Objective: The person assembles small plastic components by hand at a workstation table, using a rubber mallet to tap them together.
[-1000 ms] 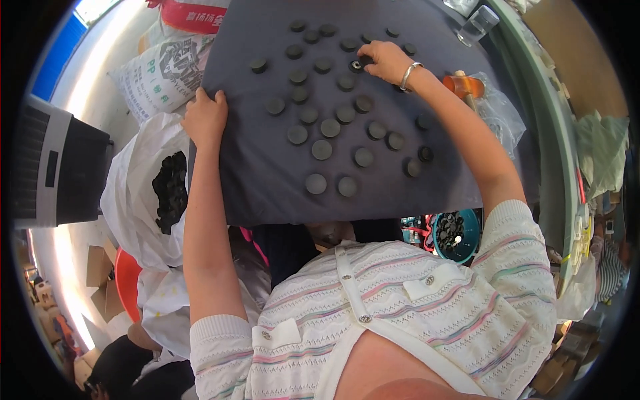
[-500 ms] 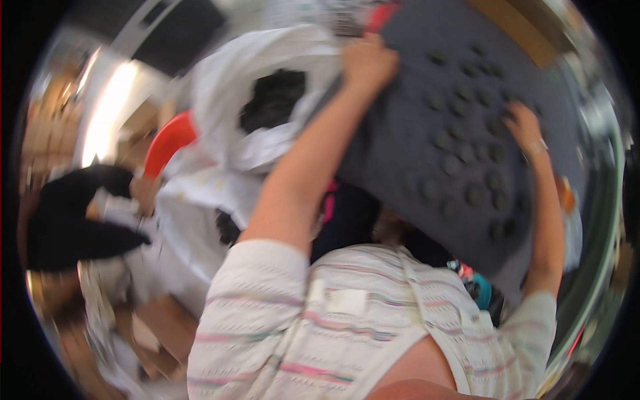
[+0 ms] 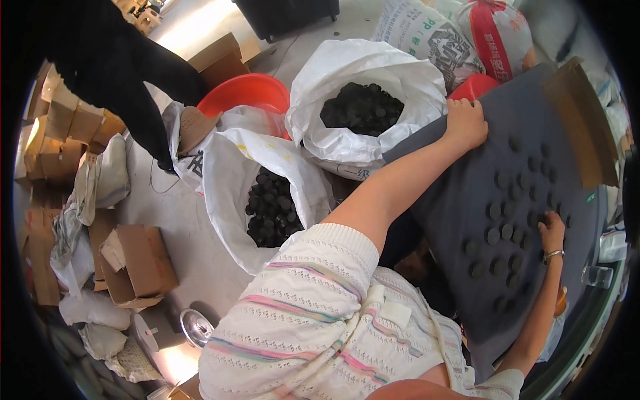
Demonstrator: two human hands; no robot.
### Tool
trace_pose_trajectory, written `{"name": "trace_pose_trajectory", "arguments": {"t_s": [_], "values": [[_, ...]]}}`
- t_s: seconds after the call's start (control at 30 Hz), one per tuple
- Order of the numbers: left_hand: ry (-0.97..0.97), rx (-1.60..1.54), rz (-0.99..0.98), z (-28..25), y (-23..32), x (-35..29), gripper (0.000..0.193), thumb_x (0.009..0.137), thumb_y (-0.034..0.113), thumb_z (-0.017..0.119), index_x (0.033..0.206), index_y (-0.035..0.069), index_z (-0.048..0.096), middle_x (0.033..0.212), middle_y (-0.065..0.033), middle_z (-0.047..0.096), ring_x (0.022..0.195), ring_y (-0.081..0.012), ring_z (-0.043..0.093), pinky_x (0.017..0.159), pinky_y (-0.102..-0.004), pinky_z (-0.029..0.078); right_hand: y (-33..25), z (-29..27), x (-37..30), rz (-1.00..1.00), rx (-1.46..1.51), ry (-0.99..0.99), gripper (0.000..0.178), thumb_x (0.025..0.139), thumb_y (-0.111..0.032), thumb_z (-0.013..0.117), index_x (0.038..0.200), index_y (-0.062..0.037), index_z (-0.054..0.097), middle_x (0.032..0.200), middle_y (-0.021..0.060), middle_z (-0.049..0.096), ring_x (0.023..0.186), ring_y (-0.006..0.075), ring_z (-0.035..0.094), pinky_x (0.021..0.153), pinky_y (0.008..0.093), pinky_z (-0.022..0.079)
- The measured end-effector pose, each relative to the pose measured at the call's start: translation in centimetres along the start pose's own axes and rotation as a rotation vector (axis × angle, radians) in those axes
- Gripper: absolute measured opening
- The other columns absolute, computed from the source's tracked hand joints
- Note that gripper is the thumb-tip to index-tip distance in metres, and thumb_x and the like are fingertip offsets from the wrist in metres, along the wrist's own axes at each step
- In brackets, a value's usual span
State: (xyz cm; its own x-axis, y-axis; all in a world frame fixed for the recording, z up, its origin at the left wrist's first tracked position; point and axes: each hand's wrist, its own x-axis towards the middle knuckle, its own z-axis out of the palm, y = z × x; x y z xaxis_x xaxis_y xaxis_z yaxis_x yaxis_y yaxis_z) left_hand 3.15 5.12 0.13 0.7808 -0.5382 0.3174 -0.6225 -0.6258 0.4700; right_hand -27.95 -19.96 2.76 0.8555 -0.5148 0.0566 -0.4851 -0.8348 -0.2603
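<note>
A dark grey cloth-like work surface (image 3: pixel 460 200) slants across the right side, with several small black round discs (image 3: pixel 493 236) scattered over it. My left hand (image 3: pixel 467 123) is closed at the surface's far left edge, fingers curled over it. My right hand (image 3: pixel 551 233) rests low among the discs toward the right. Its fingers are bent but apart, and no disc shows in them. To the left of the surface, a white woven sack (image 3: pixel 310 87) stands open with many black discs inside. A second white sack (image 3: pixel 223 193), nearer me, also contains black discs.
A red basin (image 3: pixel 250 93) sits behind the sacks, near a person in black trousers (image 3: pixel 143 67). Cardboard boxes (image 3: pixel 143 260) and a metal bowl (image 3: pixel 195 327) lie at left. A cardboard strip (image 3: pixel 587 127) borders the surface's far right; filled bags (image 3: pixel 497 33) stand beyond.
My view has swung left, so the sacks and grey surface appear farther right and sharper. My left hand stays at the surface's edge, and my right hand stays among the discs.
</note>
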Motion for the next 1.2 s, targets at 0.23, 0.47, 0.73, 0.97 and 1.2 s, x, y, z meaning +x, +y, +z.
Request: {"name": "trace_pose_trajectory", "arguments": {"t_s": [0.23, 0.47, 0.73, 0.97, 1.2], "values": [[0.012, -0.017, 0.0, 0.0, -0.2, -0.1, 0.05, 0.084, 0.04, 0.058, 0.115, 0.001, 0.057, 0.105, -0.0199, 0.061, 0.1, -0.0328, 0.058, 0.092, -0.0449, 0.035, -1.9, -1.4, -1.8, 0.02, 0.107, 0.045, 0.042, 0.068, 0.008, 0.065, 0.109, -0.0001, 0.059, 0.094, 0.0166, 0.062, 0.084, 0.0317, 0.062, 0.073, 0.0367, 0.049], [-0.008, 0.046, 0.232, -0.5, -0.8, 0.2, 0.032, 0.08, 0.027, 0.056, 0.089, -0.001, 0.066, 0.089, -0.0214, 0.066, 0.087, -0.0374, 0.063, 0.075, -0.0481, 0.048, -9.7, -5.8, -11.7, -0.044, -0.206, 0.379, 0.036, 0.077, 0.002, 0.054, 0.111, -0.0069, 0.062, 0.099, 0.0171, 0.061, 0.093, 0.0381, 0.059, 0.077, 0.0444, 0.047], [-0.042, 0.083, 0.135, 0.9, -0.5, 1.3, 0.06, 0.084, 0.046, 0.054, 0.128, 0.006, 0.052, 0.122, -0.0223, 0.057, 0.113, -0.039, 0.055, 0.094, -0.05, 0.042, -10.8, -8.2, -26.5, 0.255, 0.135, 0.647, 0.028, 0.081, 0.003, 0.058, 0.108, -0.0043, 0.062, 0.086, 0.0068, 0.058, 0.071, 0.017, 0.056, 0.067, 0.028, 0.045], [-0.125, -0.15, 0.345, 0.8, -3.8, 3.4, 0.062, 0.082, 0.04, 0.061, 0.132, 0.005, 0.051, 0.13, -0.0216, 0.052, 0.12, -0.0367, 0.05, 0.101, -0.0439, 0.038, -11.9, -6.6, -32.2, 0.44, 0.292, 0.603, 0.023, 0.08, -0.002, 0.061, 0.103, -0.0025, 0.064, 0.084, 0.0113, 0.059, 0.076, 0.025, 0.059, 0.069, 0.0332, 0.047], [-0.063, -0.232, 0.485, -2.5, -2.6, -5.4, 0.049, 0.084, 0.031, 0.062, 0.122, 0.0, 0.058, 0.124, -0.0208, 0.057, 0.117, -0.0352, 0.052, 0.1, -0.0403, 0.039, -11.2, -3.1, -33.2, 0.38, 0.299, 0.595, 0.025, 0.081, 0.0, 0.061, 0.106, -0.0018, 0.063, 0.085, 0.0067, 0.058, 0.071, 0.0147, 0.056, 0.065, 0.0267, 0.046]]}}
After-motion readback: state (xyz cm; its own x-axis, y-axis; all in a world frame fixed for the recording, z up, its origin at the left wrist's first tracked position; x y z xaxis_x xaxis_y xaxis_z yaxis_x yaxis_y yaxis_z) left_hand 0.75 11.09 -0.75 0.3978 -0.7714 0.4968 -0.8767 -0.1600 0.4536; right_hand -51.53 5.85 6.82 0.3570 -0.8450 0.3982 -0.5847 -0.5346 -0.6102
